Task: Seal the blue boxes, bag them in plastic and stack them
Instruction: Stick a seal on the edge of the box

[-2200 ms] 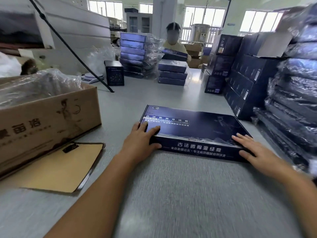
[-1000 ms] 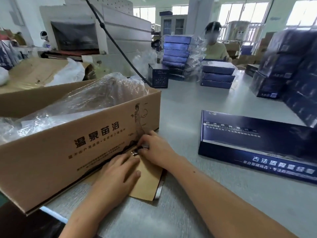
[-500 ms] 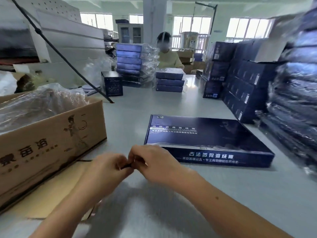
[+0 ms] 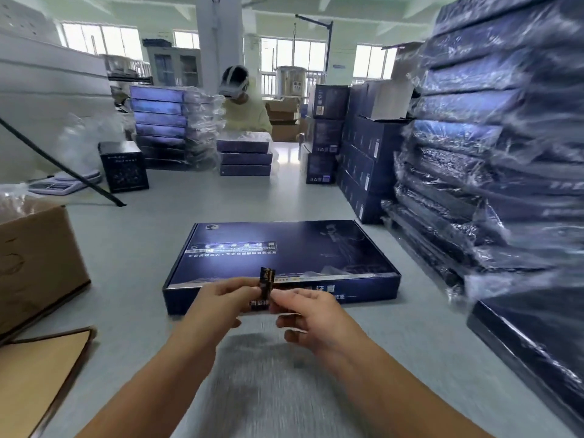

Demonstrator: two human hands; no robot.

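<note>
A flat blue box (image 4: 284, 254) lies closed on the grey table (image 4: 132, 248) in front of me. Just before its near edge, my left hand (image 4: 221, 301) and my right hand (image 4: 306, 314) together pinch a small dark sticker (image 4: 266, 284) with gold print, held upright above the box's front side. The sticker's lower end is hidden between my fingertips.
A tall stack of plastic-bagged blue boxes (image 4: 493, 153) fills the right side. An open brown carton (image 4: 34, 263) and a brown sticker sheet (image 4: 38, 374) lie at the left. Another person (image 4: 243, 105) works behind more blue box stacks (image 4: 245, 159) at the far end.
My hands went left to the sticker sheet by the carton, took a sticker, and came back to the blue box. The sticker now stands raised between both hands at the box's front edge.
</note>
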